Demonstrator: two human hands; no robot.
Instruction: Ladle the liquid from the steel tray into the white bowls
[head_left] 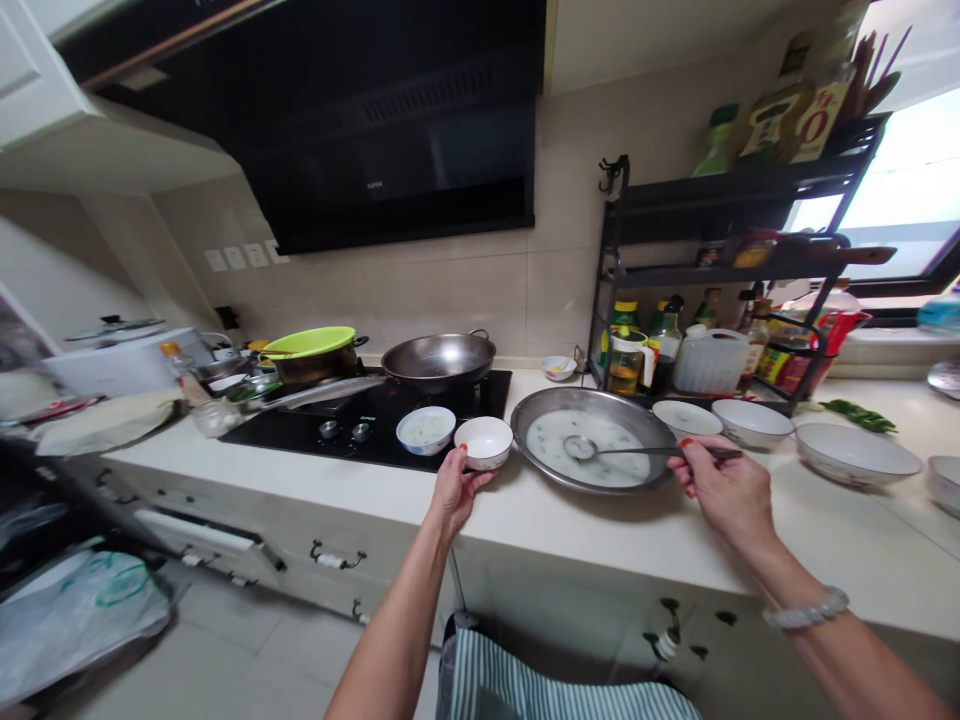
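My left hand (457,487) grips a small white bowl (484,443), thumb at its rim and fingers beneath. The bowl looks empty inside and is beside the large metal basin (547,476). In the basin lies a whitish, soupy liquid with darker bits. My right hand (721,487) is closed on the handle of a ladle (582,448), whose head rests in that liquid. Left of the held bowl, a bowl of pale soup (426,431) stands at the edge of the black stove.
A wok (439,358) sits on the gas stove (285,432), its long handle pointing left. Behind it stands a pot with a green colander (311,342). Several white bowls (857,456) line the counter at right, below a black rack (742,190) of bottles.
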